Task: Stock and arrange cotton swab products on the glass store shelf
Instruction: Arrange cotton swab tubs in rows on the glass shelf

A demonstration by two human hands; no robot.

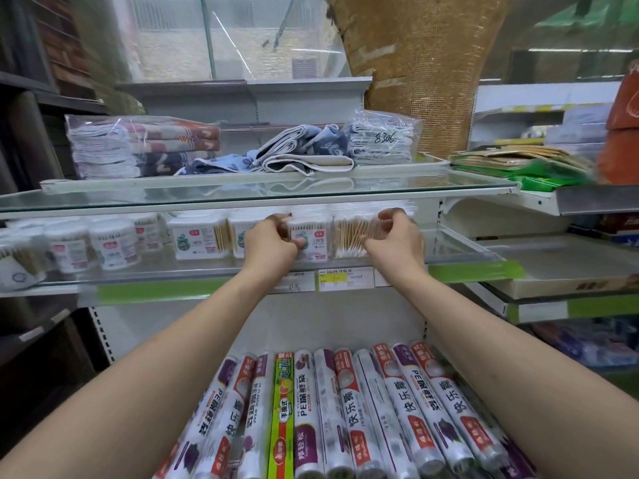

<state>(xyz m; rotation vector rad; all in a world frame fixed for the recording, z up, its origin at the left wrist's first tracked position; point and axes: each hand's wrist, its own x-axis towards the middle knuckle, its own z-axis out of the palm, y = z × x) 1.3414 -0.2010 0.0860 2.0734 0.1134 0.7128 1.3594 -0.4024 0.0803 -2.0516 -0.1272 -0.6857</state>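
Note:
Square clear boxes of wooden cotton swabs stand in a row on the middle glass shelf [463, 243]. My left hand [273, 242] grips the left side of a labelled swab box [313, 242]. My right hand [397, 233] has its fingers curled round the right side of a neighbouring swab box [349, 236] whose sticks show through the front. Further left stand another square swab box [198, 238] and round swab tubs [114, 245].
A glass shelf [242, 193] just above carries bagged and loose towels [304, 150]. Price tags [333, 278] hang on the shelf's front rail. Rolls of plastic wrap [345, 409] fill the shelf below. Flat packets [518, 164] and an orange bag lie on the right-hand unit.

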